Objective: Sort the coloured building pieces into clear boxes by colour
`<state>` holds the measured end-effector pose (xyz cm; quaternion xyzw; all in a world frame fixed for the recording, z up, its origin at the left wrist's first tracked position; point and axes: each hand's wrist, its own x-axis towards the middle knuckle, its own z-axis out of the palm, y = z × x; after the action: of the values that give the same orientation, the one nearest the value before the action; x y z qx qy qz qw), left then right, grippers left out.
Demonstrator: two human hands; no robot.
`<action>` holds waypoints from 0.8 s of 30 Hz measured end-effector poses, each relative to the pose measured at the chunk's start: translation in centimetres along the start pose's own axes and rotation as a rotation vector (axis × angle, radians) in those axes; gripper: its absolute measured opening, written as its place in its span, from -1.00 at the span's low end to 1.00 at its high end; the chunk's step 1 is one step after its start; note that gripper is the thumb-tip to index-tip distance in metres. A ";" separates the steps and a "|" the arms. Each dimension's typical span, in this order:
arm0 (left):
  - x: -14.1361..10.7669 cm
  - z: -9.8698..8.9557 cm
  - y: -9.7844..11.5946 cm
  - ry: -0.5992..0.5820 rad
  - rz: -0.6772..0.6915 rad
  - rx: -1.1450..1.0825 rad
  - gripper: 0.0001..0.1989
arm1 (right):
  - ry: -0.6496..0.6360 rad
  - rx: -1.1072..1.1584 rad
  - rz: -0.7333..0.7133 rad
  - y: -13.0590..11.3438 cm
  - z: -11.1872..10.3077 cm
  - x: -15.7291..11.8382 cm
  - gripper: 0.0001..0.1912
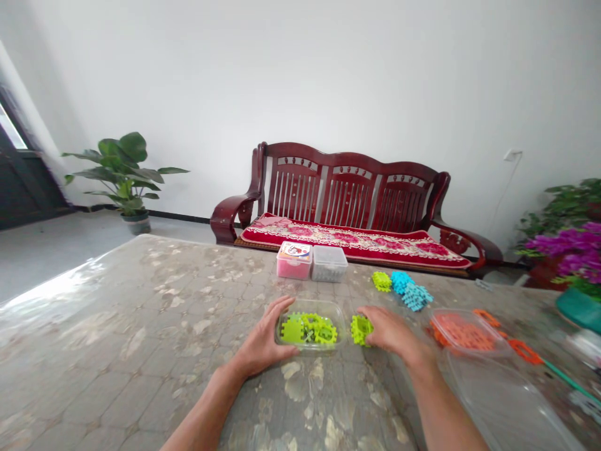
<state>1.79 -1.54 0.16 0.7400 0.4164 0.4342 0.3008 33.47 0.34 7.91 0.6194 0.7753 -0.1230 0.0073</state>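
Note:
A clear plastic container [339, 305] stands in front of me with several lime-green interlocking blocks [307, 329] inside. My left hand [267, 335] is wrapped around its left end, thumb at the near side and fingers at the far side. Just right of the container, my right hand [385, 329] grips a hollow lime-green block cube [360, 330] between thumb and fingers. Whether the cube rests on the table cannot be made out. Farther back to the right are another lime-green block piece [382, 281] and blue block clusters [416, 296].
Two lidded boxes, one pink [294, 266] and one grey [329, 266], stand at the table's far edge. To the right are a tub of orange blocks [464, 332], a clear lid [507, 401] and a green stick [563, 379]. A wooden bench [352, 194] stands beyond.

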 end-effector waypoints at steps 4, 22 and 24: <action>0.0 0.0 -0.1 -0.007 0.000 0.009 -0.09 | 0.056 0.012 -0.011 0.3 -0.6 0.0 -0.37; 0.0 0.1 -0.2 0.008 0.030 0.028 -0.09 | 0.156 0.188 -0.354 -7.4 -0.3 0.1 -0.42; 0.0 0.1 -0.3 0.005 0.024 0.029 -0.10 | 0.178 0.169 -0.333 -6.7 -0.5 0.1 -0.42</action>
<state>1.81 -1.45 -0.11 0.7482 0.4144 0.4336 0.2835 27.03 -0.83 9.63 0.4896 0.8515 -0.1318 -0.1340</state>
